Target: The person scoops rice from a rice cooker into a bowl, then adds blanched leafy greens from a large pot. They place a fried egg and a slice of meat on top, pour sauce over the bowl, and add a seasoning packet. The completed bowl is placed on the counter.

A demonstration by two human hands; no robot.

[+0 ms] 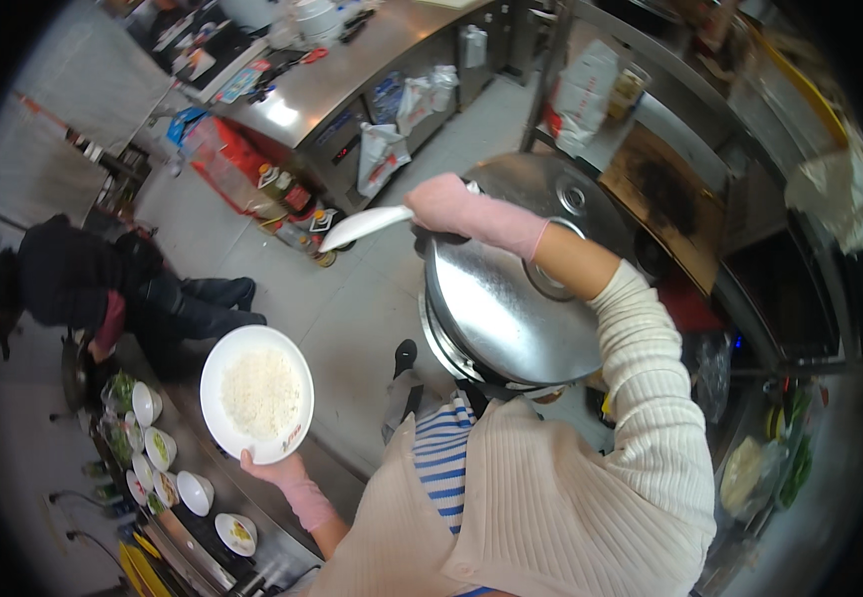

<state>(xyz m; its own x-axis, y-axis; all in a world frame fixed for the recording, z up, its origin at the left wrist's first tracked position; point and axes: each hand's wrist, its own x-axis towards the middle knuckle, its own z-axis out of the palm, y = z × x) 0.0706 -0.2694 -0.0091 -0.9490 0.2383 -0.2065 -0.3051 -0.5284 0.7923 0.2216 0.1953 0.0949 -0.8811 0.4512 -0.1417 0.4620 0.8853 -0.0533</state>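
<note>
My left hand [287, 476], in a pink glove, grips the lower rim of a white bowl [211, 383]. White rice [260, 393] lies in the bowl. My right hand [439, 206], gloved in pink too, is closed around the handle of a white rice paddle [364, 227], whose blade points left. Below and beside that hand stands a large round steel pot with a shiny lid [511, 308]. The hand is at the lid's far left edge; whether its fingers also touch the lid is hidden.
At left, a person in dark clothes [73, 274] bends over a pan [75, 373]. Several small white bowls [193, 493] line the left counter. Bottles [287, 189] stand on the floor by a steel counter [382, 50]. A metal rack [641, 90] rises at right.
</note>
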